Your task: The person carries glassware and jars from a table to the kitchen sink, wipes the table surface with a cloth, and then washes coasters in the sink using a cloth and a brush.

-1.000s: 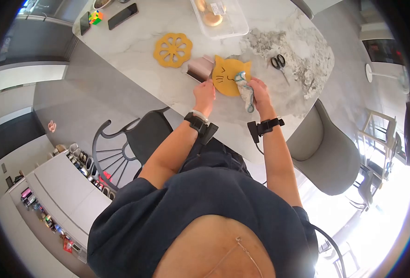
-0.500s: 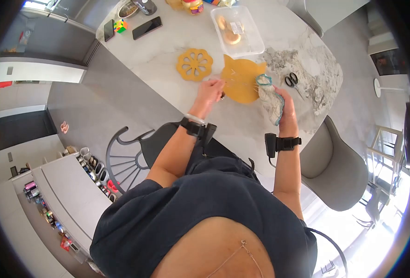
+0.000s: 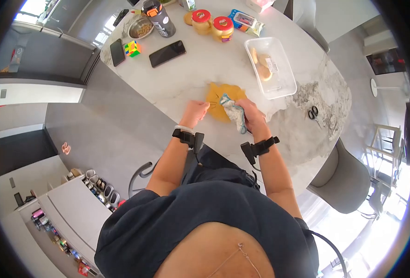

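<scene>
My left hand is closed, its fingertips at the left edge of the yellow cat-shaped mat. That mat is blurred and seems to lie over the spot of the flower-shaped mat, whose outline I cannot make out separately. In my right hand is a crumpled whitish cloth with teal edging, its upper end resting on the yellow mat. Both hands are over the near part of the marble table.
Right of the mat stands a clear plastic box with round buns. Scissors lie farther right. At the back are two phones, a puzzle cube, a metal bowl, a bottle, red-lidded jars and a wipes pack.
The cat-shaped mat has moved left, toward the flower-shaped mat. My right hand has come left with the cloth, closer to my left hand. The camera view has shifted, showing more of the table's back.
</scene>
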`<state>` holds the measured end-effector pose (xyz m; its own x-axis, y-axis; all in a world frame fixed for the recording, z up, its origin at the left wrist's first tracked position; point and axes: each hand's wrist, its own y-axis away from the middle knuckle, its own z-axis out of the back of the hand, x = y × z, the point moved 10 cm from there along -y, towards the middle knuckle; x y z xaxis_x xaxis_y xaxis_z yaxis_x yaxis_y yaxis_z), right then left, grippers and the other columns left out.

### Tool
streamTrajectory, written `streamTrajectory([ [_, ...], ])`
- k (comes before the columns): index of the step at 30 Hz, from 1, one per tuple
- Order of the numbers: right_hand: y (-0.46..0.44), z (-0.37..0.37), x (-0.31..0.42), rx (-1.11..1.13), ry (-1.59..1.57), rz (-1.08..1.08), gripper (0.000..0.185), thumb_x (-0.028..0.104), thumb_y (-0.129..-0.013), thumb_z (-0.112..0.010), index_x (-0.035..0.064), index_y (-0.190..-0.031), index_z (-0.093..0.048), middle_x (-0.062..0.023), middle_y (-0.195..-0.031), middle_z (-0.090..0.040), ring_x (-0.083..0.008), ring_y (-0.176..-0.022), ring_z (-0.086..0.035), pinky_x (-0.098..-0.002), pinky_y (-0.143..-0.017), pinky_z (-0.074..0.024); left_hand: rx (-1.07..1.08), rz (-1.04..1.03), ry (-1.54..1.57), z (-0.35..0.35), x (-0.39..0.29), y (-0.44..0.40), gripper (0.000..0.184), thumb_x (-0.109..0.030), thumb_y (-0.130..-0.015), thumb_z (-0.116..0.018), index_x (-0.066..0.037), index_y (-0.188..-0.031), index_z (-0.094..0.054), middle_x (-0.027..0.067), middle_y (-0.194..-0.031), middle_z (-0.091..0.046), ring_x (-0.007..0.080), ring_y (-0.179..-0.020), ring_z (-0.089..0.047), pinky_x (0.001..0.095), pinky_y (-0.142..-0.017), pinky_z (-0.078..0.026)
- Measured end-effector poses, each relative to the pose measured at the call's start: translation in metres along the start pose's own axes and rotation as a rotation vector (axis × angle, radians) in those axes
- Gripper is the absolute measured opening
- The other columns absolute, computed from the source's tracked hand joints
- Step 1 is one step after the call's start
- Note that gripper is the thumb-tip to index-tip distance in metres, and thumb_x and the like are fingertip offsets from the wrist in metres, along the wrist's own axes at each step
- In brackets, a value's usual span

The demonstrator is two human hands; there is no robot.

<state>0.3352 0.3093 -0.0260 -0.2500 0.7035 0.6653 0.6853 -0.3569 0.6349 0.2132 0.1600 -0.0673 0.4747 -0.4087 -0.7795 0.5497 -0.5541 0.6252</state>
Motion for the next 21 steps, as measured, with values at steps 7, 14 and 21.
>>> streamTrajectory([
  [7,-0.002,0.02,-0.013,-0.194,-0.011,-0.11,0.015,0.01,-0.078,-0.058,0.0004,-0.089,-0.055,-0.0093,-0.08,-0.059,-0.0202,-0.068,-0.062,-0.0308,-0.059,-0.0536,-0.124,-0.044,-0.339,0.011,-0.011,-0.021,0.026,-0.015,-0.075,-0.061,-0.001,-0.054,-0.057,0.0019,-0.046,-0.047,0.0116,-0.041,-0.042,0.0293,-0.039,-0.032],
  [14,-0.015,0.018,-0.02,-0.128,-0.056,-0.017,0.016,0.007,-0.079,-0.056,-0.0025,-0.092,-0.056,-0.0107,-0.081,-0.062,-0.0203,-0.067,-0.063,-0.0313,-0.058,-0.054,-0.194,-0.246,-0.576,0.013,-0.028,-0.026,0.032,-0.018,-0.068,-0.069,-0.004,-0.047,-0.05,0.0065,-0.047,-0.053,0.0156,-0.04,-0.046,0.0344,-0.041,-0.036],
  [21,-0.028,0.023,-0.032,-0.135,-0.157,0.007,0.015,0.008,-0.079,-0.057,-0.0018,-0.09,-0.056,-0.0095,-0.078,-0.062,-0.0206,-0.065,-0.063,-0.0316,-0.059,-0.054,-0.24,-0.287,-0.5,0.0,-0.011,-0.048,0.033,-0.015,-0.065,-0.073,-0.004,-0.046,-0.049,0.0047,-0.045,-0.048,0.0127,-0.04,-0.043,0.0314,-0.039,-0.032],
])
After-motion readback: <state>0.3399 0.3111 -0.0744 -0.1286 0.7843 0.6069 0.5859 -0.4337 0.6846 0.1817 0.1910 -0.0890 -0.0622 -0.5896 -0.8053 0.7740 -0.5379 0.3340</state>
